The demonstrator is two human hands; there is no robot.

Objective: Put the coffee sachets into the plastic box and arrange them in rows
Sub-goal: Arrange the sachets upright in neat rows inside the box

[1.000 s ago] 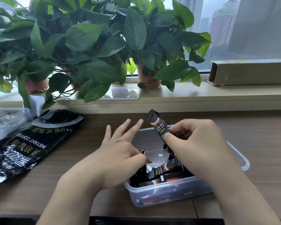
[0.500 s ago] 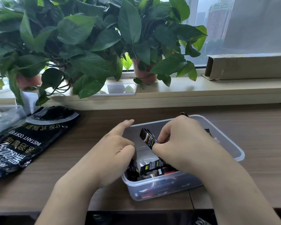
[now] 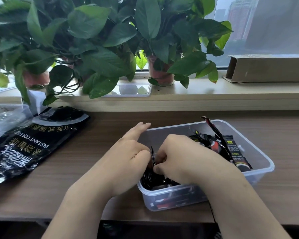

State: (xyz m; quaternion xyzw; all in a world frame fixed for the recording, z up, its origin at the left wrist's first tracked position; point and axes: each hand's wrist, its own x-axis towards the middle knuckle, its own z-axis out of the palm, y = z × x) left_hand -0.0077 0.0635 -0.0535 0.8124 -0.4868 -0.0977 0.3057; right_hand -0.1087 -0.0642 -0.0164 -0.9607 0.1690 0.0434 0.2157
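Head view, looking down over a wooden worktop [image 3: 102, 135] set against a pale windowsill [image 3: 197, 94]. Along the sill, large-leaved potted plants [image 3: 93, 40]; at the far right of the sill, a long cardboard box [image 3: 269, 69] lying on its side. Flat on the worktop at left, a black coffee bag [image 3: 29, 145] printed INSTANT COFFEE, lettering upside down to the viewer; just beside its far corner, a clear plastic tub [image 3: 5, 118], blurred.

Right of centre on the worktop, a clear plastic box [image 3: 171, 133], lid off, long axis running away to the right. Left hand [image 3: 128, 157] over the near left corner of the box, two fingers straight and reaching over the rim, thumb against an upright sachet [image 3: 152, 156]; whether pinching it, impossible to tell. Right hand [image 3: 185, 156] inside the box, fingers curled, gripping the same sachet from the other side. Packed sachets [image 3: 155, 180] standing at the near end of the box below both hands. Loose sachets [image 3: 230, 149] heaped untidily at the far right end, one poking above the rim. On the sill beneath the leaves, a small clear lid [image 3: 133, 89].
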